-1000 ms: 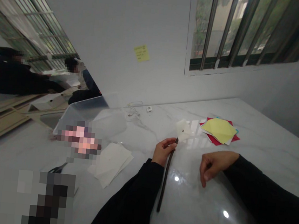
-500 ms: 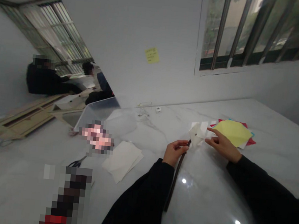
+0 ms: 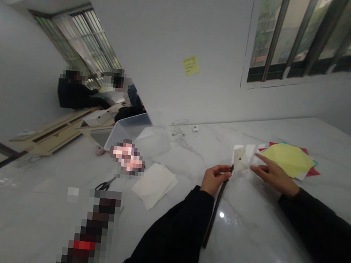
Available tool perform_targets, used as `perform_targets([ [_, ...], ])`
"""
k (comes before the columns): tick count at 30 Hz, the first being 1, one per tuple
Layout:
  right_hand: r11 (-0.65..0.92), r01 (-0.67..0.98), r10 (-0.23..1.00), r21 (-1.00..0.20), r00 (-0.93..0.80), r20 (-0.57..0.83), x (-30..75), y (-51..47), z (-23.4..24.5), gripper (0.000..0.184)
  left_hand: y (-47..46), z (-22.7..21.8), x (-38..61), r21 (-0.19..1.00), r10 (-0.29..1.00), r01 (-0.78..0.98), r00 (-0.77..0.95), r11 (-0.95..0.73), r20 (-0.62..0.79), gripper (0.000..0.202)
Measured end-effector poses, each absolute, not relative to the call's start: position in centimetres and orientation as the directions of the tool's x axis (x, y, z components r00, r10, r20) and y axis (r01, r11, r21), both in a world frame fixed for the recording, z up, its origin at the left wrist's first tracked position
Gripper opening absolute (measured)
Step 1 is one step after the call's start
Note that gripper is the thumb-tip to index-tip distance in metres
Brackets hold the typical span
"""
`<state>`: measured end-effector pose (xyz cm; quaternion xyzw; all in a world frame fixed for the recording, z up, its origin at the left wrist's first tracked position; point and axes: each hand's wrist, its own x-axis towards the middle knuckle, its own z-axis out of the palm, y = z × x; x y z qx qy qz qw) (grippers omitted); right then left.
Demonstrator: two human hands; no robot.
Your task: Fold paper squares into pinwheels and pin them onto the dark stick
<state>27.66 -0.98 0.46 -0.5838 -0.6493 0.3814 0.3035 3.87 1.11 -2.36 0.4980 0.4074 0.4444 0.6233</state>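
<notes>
Left hand (image 3: 216, 180) pinched around dark stick (image 3: 216, 210), right hand (image 3: 273, 174) loosely parted just beside white pinwheel (image 3: 241, 159)

The writing on the yellow note (image 3: 191, 64) is too small to read. Blur covers a pink thing (image 3: 127, 158) on the left and a long dark thing (image 3: 91, 231) nearer, cut off at the bottom. The left hand (image 3: 214, 180) hides a bit of the brown stick (image 3: 214, 213).

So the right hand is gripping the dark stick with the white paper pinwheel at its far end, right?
Not the right hand: the head view shows the left hand gripping the dark stick with the white paper pinwheel at its far end.
</notes>
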Motion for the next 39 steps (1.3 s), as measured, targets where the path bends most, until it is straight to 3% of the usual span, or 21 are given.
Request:
perform_targets([
  [1, 0.024, 0.503, 0.938, -0.864, -0.31, -0.154, 27.6, -1.2, 0.8, 0.063, 1.1, -2.4, 3.8, 0.983, 0.96, -0.153, 0.275, 0.104, -0.059, 0.038],
  [3, 0.025, 0.448, 0.709, -0.894, -0.638, -0.3, 27.3, -1.7, 1.2, 0.062, 1.3, -2.6, 3.8, 0.981, 0.959, -0.163, 0.278, 0.104, -0.056, 0.039],
  [5, 0.043, 0.409, 0.618, -0.911, -0.728, -0.297, 26.9, -2.0, 1.4, 0.057, 1.3, -2.7, 3.8, 0.98, 0.959, -0.167, 0.275, 0.11, -0.061, 0.041],
  [10, 0.047, 0.475, 0.785, -0.878, -0.561, -0.261, 26.7, -1.4, 0.5, 0.051, 1.3, -2.5, 3.9, 0.983, 0.963, -0.158, 0.267, 0.093, -0.048, 0.039],
  [18, -0.007, 0.496, 0.943, -0.868, -0.286, -0.172, 28.2, -0.2, -0.5, 0.046, 1.4, -2.6, 3.9, 0.982, 0.964, -0.158, 0.259, 0.102, -0.058, 0.037],
  [39, -0.067, 0.423, 0.991, -0.904, -0.078, -0.11, 28.5, 0.2, -1.3, 0.054, 1.2, -2.1, 3.9, 0.986, 0.961, -0.123, 0.267, 0.11, -0.074, 0.038],
])
